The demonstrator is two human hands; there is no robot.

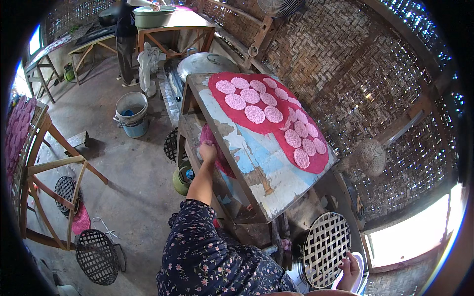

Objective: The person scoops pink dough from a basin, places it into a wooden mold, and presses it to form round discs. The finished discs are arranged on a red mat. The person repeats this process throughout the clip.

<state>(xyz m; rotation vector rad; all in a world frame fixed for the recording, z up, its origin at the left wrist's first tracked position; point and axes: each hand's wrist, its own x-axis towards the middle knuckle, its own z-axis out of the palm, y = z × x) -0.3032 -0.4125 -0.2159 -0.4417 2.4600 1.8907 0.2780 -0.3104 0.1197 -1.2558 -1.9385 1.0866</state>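
Note:
My left hand [208, 152] reaches under the worn tabletop [261, 172] with its fingers closed on a dark pink cloth [207, 133], part of which lies on the lower shelf. On top of the table, pale pink round lacy cakes [255, 114] lie on dark pink cloths [266, 127]. Down at the lower right is my right hand [349, 270], its fingers loosely bent and apart. It is beside a round openwork bamboo tray [326, 249] and over a white plastic rim [360, 269]. Nothing shows between its fingers.
A bucket [132, 116] stands on the concrete floor at left. Openwork baskets [98, 257] lie near a wooden rack [54, 172]. A domed metal lid [206, 65] is behind the table. Another person [126, 44] stands at the far table by a green basin [154, 18]. Woven wall at right.

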